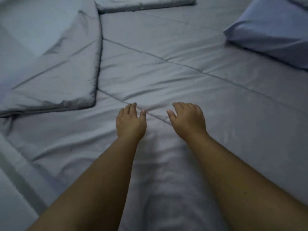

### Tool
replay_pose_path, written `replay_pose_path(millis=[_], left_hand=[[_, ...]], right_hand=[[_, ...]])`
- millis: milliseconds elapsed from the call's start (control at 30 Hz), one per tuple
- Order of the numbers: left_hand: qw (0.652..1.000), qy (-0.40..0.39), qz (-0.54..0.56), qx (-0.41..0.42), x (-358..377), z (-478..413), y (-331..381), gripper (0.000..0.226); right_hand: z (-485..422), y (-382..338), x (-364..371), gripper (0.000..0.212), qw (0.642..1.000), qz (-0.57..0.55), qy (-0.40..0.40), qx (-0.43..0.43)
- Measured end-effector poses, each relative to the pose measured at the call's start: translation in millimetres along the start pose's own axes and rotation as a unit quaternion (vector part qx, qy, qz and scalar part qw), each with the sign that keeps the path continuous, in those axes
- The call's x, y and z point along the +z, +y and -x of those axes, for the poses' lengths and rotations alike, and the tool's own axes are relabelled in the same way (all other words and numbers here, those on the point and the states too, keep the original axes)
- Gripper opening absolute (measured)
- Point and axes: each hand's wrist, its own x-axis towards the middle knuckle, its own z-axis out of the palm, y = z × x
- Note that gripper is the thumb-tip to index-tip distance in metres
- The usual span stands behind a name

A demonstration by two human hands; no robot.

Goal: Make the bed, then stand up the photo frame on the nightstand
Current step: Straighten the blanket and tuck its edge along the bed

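Note:
A grey-blue quilted comforter (191,80) covers the bed, with stitched seams crossing it and small wrinkles near my hands. My left hand (130,121) and my right hand (187,119) lie side by side, palms down, on the comforter at mid-frame, fingers slightly spread and holding nothing. At the left a corner of the comforter (66,67) is folded back over itself, its dark piped edge showing. A pale blue pillow (273,30) lies at the upper right. No photo frame or nightstand is in view.
Another folded strip of bedding (145,3) lies along the top edge. A lighter sheet or bed edge (15,172) shows at the lower left. The room is dim.

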Motion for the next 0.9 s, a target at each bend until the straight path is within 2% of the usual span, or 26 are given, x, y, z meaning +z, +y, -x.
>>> replay_pose_path(millis=[233,500,667,900], left_hand=[[1.0,-0.005,-0.015,-0.022,-32.5,-78.4,-103.6,0.058],[0.996,-0.016,-0.069,0.045,-76.5,-176.9,-197.7,0.059],[0.994,-0.046,-0.082,0.059,-88.4,-211.8,-220.1,0.06],[0.996,-0.064,-0.052,0.041,-105.5,-217.6,-221.4,0.059]], right_hand=[[-65.6,-108.4,68.9,0.044,1.0,0.004,-0.018,-0.01],[-152.5,-223.9,129.8,0.044,1.0,0.005,-0.027,-0.012],[-189.8,-254.4,133.0,0.049,0.999,0.004,-0.043,-0.011],[-201.7,-267.4,113.6,0.049,0.998,0.011,-0.064,-0.023]])
